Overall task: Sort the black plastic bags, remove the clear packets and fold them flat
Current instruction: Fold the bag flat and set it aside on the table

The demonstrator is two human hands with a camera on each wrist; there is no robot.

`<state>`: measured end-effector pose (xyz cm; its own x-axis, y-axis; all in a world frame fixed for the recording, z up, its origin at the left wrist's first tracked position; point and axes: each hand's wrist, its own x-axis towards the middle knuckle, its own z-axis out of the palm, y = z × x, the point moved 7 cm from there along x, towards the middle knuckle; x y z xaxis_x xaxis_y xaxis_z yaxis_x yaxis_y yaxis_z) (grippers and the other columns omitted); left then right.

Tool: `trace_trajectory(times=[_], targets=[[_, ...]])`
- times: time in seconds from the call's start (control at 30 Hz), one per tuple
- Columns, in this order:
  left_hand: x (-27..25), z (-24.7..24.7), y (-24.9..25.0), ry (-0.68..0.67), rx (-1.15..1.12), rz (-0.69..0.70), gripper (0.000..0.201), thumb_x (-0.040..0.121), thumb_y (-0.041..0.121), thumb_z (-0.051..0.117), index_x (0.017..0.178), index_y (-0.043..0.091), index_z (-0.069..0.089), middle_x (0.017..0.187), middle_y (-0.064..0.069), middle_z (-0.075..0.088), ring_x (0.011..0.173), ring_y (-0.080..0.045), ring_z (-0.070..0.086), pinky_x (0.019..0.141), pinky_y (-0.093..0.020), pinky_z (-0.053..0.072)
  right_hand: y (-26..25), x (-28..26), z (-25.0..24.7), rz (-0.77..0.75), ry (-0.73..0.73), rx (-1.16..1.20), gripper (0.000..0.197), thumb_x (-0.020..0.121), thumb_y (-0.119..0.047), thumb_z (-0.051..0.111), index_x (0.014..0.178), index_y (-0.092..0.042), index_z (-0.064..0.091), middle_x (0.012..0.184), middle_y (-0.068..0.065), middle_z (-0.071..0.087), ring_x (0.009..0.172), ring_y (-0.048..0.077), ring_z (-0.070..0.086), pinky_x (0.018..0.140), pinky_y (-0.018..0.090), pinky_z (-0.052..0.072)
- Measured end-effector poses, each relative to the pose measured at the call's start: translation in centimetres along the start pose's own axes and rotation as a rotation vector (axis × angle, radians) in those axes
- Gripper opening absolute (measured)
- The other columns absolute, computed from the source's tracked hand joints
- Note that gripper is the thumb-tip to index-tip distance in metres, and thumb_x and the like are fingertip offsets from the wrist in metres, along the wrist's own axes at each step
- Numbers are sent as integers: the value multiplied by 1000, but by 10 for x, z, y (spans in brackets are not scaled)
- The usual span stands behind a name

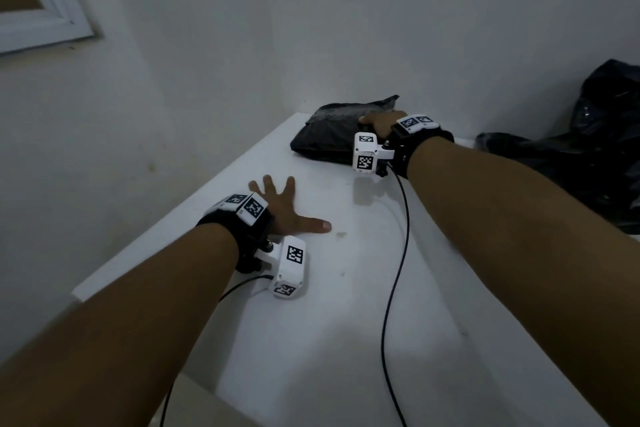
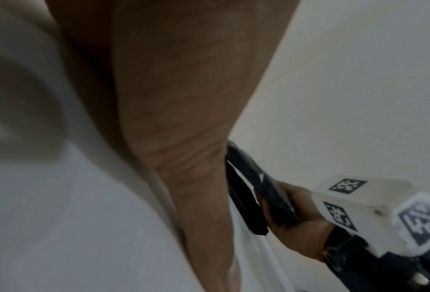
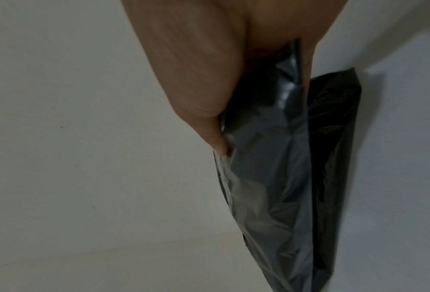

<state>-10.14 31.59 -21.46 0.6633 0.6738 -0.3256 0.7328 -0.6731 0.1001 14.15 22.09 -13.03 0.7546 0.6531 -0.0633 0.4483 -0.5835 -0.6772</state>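
A folded stack of black plastic bags [image 1: 329,139] lies at the far corner of the white table [image 1: 346,305]. My right hand [image 1: 379,121] reaches over its right end and grips it. In the right wrist view the thumb [image 3: 204,89] and a finger pinch the glossy black bag stack [image 3: 284,177]; a clear film seems to cover it. The left wrist view shows the right hand [image 2: 296,223] curled round the bag stack's edge [image 2: 266,189]. My left hand [image 1: 291,208] lies flat on the table with its fingers spread, holding nothing, and its palm [image 2: 184,118] fills that view.
A crumpled heap of black bags [image 1: 588,156] sits at the table's right side. White walls close in behind and to the left of the table. A window frame [image 1: 45,10] is at the upper left. Camera cables [image 1: 394,288] trail across the table.
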Motion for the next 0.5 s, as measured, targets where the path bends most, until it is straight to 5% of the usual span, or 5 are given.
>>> trace_trajectory(times=[0.1, 0.23, 0.27, 0.33, 0.5], targets=[[1, 1, 1, 7, -6, 4, 132, 64, 93, 54, 158, 32, -14, 164, -15, -22, 149, -45, -19, 119, -61, -2, -6, -6, -4, -98, 28, -238, 44, 104, -27, 42, 149, -29, 41, 151, 15, 45, 126, 38, 54, 106, 42, 44], [-1, 0, 2, 10, -8, 4, 131, 65, 92, 55, 158, 31, -14, 164, -15, -22, 149, -44, -19, 119, -61, -1, -8, -14, -2, -104, 21, -421, 50, 105, -28, 48, 152, -19, 36, 151, 18, 42, 130, 36, 51, 91, 25, 50], [-1, 0, 3, 7, -8, 4, 131, 65, 91, 55, 158, 31, -14, 164, -15, -22, 149, -44, -19, 119, -61, -1, -7, -12, -1, -128, 10, -503, 52, 105, -28, 49, 153, -20, 33, 151, 20, 42, 130, 38, 50, 93, 28, 49], [-2, 1, 3, -5, -7, 4, 131, 65, 92, 55, 158, 31, -15, 164, -14, -23, 149, -44, -20, 119, -61, -1, -8, -17, 0, -152, 46, -533, 53, 104, -28, 49, 154, -24, 32, 147, 22, 44, 127, 40, 51, 96, 37, 46], [1, 1, 1, -5, -2, 1, 132, 64, 93, 55, 158, 32, -15, 164, -14, -23, 150, -44, -19, 119, -61, 0, -4, -15, 8, -116, 80, -304, 49, 98, -22, 56, 145, -14, 41, 130, 21, 58, 115, 37, 60, 80, 35, 43]])
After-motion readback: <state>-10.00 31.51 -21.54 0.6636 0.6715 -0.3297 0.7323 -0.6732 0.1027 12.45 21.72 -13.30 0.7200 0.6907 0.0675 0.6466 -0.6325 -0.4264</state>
